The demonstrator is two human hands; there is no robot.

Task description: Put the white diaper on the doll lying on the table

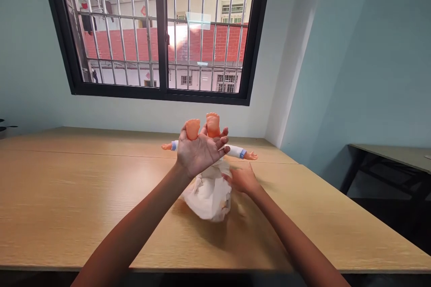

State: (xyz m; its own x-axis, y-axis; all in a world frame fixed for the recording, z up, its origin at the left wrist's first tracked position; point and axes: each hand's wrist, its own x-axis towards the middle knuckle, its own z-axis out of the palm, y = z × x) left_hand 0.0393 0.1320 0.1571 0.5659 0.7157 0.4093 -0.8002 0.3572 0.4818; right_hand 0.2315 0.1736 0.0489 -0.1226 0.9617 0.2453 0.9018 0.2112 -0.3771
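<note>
A baby doll lies on its back on the wooden table, its sleeved arm (235, 150) stretched out to the right and its other arm out to the left. My left hand (198, 152), palm towards me, is closed around the doll's legs and holds them up. Both bare feet (213, 125) stick up above the fingers. A white diaper (208, 195) is under the doll's bottom, its near end bulging towards me and slightly blurred. At its right edge, my right hand (244, 180) has its fingers on the diaper. The doll's head and most of its body are hidden behind my left hand.
The light wooden table (84, 206) reaches from its near edge to the wall. Above it is a black-framed window (162, 31) with metal bars outside. Another table (390, 157) stands at the right beyond a gap. A dark object (5, 128) shows at the far left.
</note>
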